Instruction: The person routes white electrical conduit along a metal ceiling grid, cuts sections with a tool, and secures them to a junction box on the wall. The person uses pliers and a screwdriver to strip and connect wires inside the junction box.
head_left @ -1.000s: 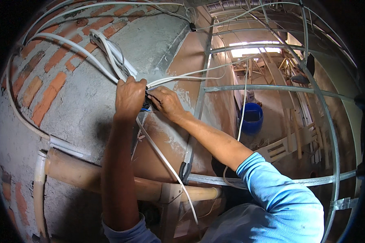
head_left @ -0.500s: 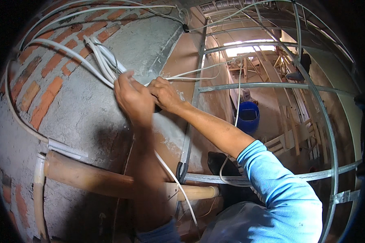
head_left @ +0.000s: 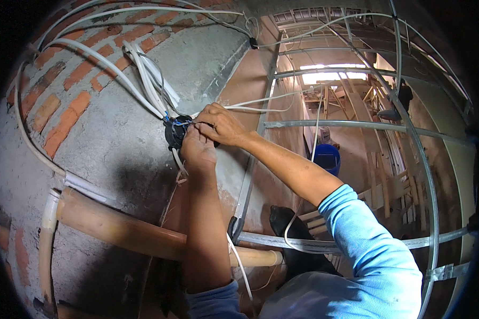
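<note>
A round black junction box (head_left: 174, 136) sits against the cement wall, with thin blue wires (head_left: 181, 121) and grey ones bunched at its mouth. White cables (head_left: 150, 80) run down into it from the upper left, and another short white cable end hangs below. At the box's right side my left hand (head_left: 198, 148) has its fingers drawn together, their tips by the wires; what lies between them is hidden. Just above it, my right hand (head_left: 219, 125) is closed in a pinch on the thin wires, its fingers almost touching the left ones.
A thick brown pipe (head_left: 122, 220) crosses below my left forearm. Metal frame bars (head_left: 351, 124) span the right side, above a lower floor with a blue barrel (head_left: 326, 158) and timber planks (head_left: 375, 149). Exposed bricks (head_left: 67, 123) show at left. Another person (head_left: 403, 95) is at far right.
My left hand has moved down and right, off the white cables. The black junction box and its blue wires, covered before, now show. My right hand stays close by, shifted slightly in the picture.
</note>
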A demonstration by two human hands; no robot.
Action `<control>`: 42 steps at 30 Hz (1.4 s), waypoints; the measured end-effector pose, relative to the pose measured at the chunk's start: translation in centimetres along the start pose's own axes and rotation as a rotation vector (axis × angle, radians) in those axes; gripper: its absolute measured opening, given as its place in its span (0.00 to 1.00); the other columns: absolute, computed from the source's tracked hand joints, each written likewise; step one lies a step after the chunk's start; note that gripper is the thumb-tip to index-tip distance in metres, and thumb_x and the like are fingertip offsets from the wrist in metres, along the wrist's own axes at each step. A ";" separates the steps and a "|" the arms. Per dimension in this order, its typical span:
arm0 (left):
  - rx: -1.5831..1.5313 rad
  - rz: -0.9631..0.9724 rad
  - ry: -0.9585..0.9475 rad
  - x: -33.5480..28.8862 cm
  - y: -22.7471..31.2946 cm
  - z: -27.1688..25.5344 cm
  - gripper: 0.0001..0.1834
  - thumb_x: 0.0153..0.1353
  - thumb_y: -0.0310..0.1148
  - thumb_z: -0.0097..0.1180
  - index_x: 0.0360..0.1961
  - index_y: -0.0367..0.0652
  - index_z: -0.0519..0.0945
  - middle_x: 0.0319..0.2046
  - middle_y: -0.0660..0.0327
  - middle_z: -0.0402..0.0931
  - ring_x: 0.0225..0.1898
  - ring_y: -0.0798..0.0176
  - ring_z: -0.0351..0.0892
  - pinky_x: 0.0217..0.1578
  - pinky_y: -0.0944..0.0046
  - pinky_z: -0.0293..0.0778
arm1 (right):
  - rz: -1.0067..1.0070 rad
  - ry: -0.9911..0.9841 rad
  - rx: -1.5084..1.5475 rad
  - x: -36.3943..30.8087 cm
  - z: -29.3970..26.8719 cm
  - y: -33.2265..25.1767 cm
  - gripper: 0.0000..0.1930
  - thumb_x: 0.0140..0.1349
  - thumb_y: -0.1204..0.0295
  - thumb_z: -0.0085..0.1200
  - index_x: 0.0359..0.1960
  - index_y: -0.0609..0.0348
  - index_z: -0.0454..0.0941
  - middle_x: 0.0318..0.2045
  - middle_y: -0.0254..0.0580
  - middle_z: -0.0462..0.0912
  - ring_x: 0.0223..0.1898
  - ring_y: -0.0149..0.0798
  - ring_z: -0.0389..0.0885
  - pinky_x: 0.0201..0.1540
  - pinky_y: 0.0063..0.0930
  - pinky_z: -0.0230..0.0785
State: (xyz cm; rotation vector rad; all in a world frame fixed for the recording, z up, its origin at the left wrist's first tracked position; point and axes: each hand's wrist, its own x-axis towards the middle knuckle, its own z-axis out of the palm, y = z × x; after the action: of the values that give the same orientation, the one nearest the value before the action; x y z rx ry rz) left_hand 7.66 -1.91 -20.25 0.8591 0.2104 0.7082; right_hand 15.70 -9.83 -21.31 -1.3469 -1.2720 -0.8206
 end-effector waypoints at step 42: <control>0.065 0.194 0.134 -1.8 -1.4 1.6 0.22 0.70 0.27 0.42 0.65 0.45 0.71 0.56 0.55 0.75 0.53 0.56 0.77 0.53 0.57 0.73 | 0.036 -0.421 -0.155 4.0 -0.5 0.3 0.12 0.59 0.64 0.55 0.40 0.52 0.88 0.40 0.49 0.85 0.44 0.53 0.83 0.46 0.47 0.75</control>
State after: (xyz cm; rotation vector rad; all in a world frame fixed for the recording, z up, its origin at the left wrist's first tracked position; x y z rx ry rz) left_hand 7.70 -4.71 -20.50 0.9022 0.2735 0.9463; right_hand 16.85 -9.29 -17.46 -1.7259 -1.5240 -0.6390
